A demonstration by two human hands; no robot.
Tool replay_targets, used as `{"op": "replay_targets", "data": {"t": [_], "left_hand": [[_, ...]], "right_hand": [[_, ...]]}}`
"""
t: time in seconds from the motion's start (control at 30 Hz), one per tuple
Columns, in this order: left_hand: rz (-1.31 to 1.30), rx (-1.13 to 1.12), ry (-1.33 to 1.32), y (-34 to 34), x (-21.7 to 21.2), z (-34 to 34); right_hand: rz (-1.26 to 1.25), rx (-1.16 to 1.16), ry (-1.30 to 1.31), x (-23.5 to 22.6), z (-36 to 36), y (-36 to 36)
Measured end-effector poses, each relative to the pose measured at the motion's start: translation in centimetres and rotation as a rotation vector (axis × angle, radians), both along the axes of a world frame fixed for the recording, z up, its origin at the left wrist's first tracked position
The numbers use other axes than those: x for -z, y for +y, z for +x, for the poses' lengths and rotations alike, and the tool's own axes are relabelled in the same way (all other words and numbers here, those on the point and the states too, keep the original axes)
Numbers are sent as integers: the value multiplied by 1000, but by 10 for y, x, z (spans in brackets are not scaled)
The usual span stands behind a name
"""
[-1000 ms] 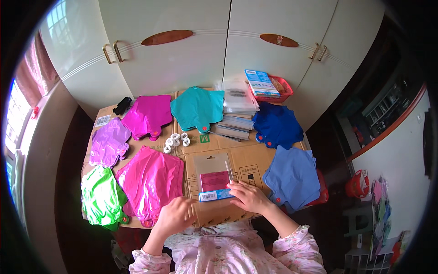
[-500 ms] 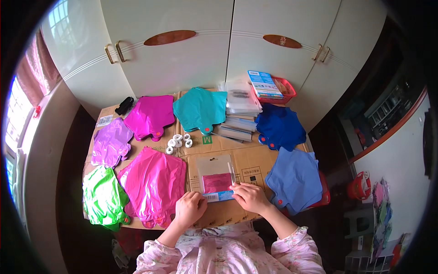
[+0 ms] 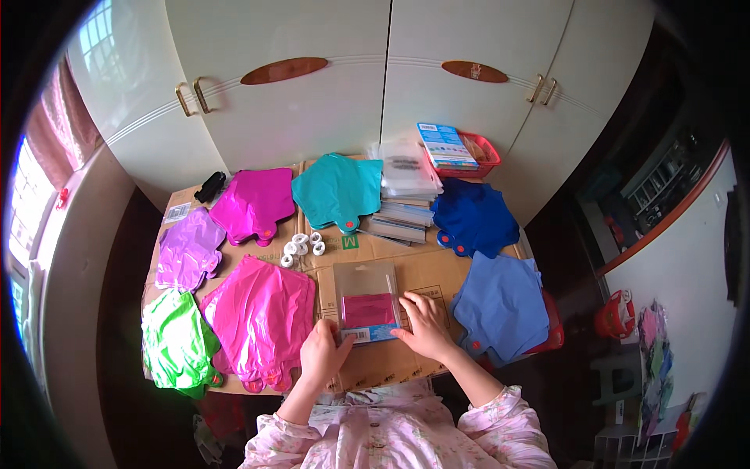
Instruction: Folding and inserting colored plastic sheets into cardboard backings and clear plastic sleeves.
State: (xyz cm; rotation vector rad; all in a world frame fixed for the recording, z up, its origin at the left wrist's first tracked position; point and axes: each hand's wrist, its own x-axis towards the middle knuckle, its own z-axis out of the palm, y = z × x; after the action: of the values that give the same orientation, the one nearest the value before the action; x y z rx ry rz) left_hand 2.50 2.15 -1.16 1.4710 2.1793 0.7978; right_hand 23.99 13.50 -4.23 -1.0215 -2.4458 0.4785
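A clear plastic packet with a folded magenta piece inside and a blue strip at its near end lies on the brown cardboard-covered table. My left hand rests at the packet's near left corner, fingers touching its edge. My right hand lies flat at the packet's right side, fingertips on its lower right edge. Neither hand has lifted it.
Flat foil balloon stacks surround the packet: pink, green, lilac, magenta, teal, dark blue, light blue. Small white rolls, a pile of packets, a red basket and white cupboard doors stand behind.
My left hand has moved from the pink balloons' near edge rightward to the packet's left corner. My right hand stays on the packet's right side.
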Motion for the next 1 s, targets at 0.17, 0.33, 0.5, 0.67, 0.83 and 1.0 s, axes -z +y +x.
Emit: {"op": "replay_targets", "data": {"t": [0.17, 0.33, 0.5, 0.67, 0.83, 1.0], "left_hand": [[271, 84, -978, -7, 23, -3], [262, 187, -1171, -12, 3, -4], [223, 198, -1271, -10, 4, 2], [130, 314, -1445, -4, 9, 14], [58, 365, -1231, 10, -13, 46], [29, 396, -1139, 9, -15, 49]], "right_hand": [[-129, -81, 208, 1, 0, 0], [-1172, -127, 618, -22, 9, -16], [-1190, -116, 785, -36, 23, -35], [-1135, -24, 987, -31, 59, -55], [-848, 375, 1166, -47, 101, -67], [-155, 910, 1329, -43, 249, -27]]}}
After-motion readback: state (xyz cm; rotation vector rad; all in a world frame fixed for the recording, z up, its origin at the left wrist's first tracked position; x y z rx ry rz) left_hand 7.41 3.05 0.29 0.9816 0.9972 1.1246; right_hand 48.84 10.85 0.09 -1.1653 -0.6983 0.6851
